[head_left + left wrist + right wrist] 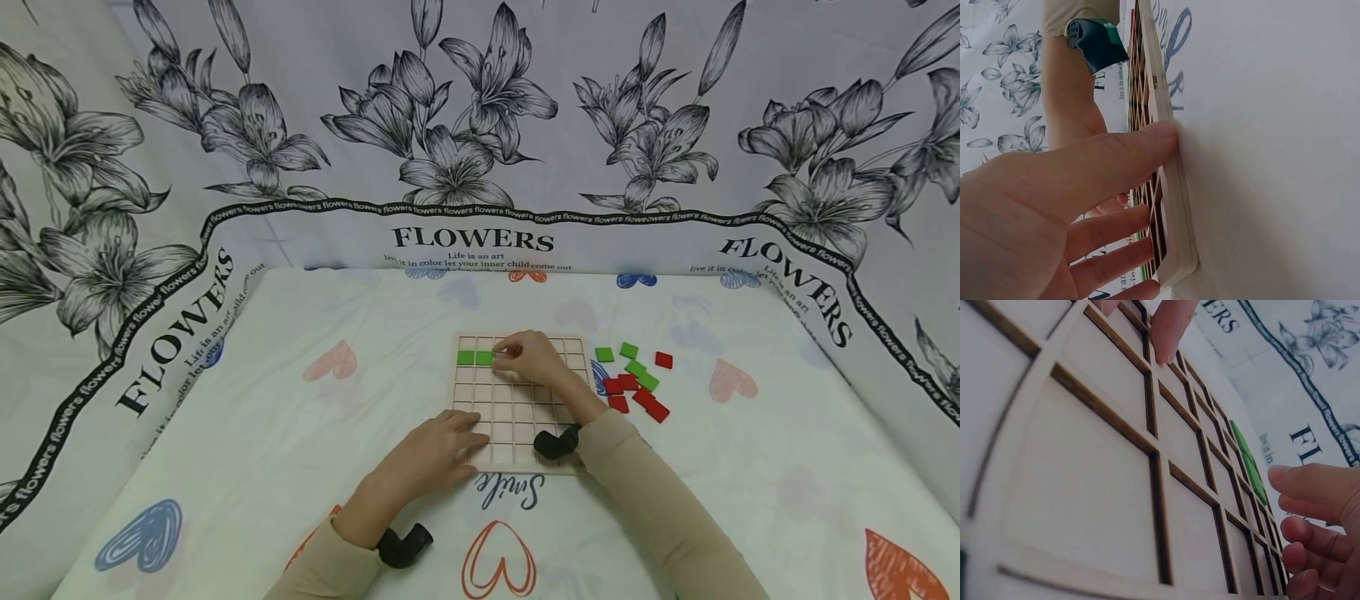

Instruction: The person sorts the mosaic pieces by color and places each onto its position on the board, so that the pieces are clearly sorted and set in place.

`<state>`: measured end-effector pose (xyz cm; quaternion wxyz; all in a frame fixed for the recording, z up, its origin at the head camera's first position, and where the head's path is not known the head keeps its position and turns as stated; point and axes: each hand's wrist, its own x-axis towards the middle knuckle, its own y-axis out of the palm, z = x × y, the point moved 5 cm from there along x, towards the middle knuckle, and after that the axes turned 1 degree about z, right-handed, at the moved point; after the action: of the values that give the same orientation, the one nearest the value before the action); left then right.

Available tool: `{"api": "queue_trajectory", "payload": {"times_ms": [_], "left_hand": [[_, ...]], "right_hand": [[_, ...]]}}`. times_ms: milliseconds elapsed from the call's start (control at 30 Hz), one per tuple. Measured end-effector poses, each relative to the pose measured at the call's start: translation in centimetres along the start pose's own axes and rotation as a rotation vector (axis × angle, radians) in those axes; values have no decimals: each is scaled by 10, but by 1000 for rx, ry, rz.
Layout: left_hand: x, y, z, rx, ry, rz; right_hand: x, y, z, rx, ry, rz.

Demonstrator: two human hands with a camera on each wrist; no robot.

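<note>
A light wooden grid board (480, 425) lies on the cloth. Two green square tiles (475, 357) sit side by side in cells near its far left corner. My right hand (531, 358) is over the board just right of these tiles, thumb and forefinger near the second one. In the right wrist view its fingers are bent, and no tile shows between them. My left hand (431, 450) rests on the board's near left corner with the fingers spread. The left wrist view has its thumb (1160, 140) against the board's side edge and the other fingers over the top.
Right of the board lie several loose green tiles (629, 350) and several red tiles (656, 411), some overlapping. A black wrist device (557, 444) on the right arm hangs over the board's near part. Flower-printed cloth (465, 125) hangs behind the table.
</note>
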<state>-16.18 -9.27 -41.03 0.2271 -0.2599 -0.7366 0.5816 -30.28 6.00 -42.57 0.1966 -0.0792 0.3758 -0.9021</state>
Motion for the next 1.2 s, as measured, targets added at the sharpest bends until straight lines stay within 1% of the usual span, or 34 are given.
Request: {"api": "queue_trajectory", "payload": {"times_ms": [167,267,300,400,533,700,1033,1200], "left_hand": [[0,1,0,-9,-8,8],[-1,2,1,-10,-14,11],[-1,2,1,-7,-17,13],[-1,1,1,-13,-23,16],[0,0,1,-22,-30,21],[0,1,1,-4,-19,14],[-1,0,1,-9,-9,-2],[0,0,0,-12,-13,11]], "right_hand": [[-7,-5,1,26,-41,-1],[-11,-8,0,32,-25,-1],[-11,-8,-2,36,-1,4],[-13,-11,-4,32,19,-4],[-16,-13,-3,25,-3,-22],[-22,-17,-2,17,-37,-32],[-32,-23,-10,23,-29,-56],[-37,-25,-15,20,-20,-59]]}}
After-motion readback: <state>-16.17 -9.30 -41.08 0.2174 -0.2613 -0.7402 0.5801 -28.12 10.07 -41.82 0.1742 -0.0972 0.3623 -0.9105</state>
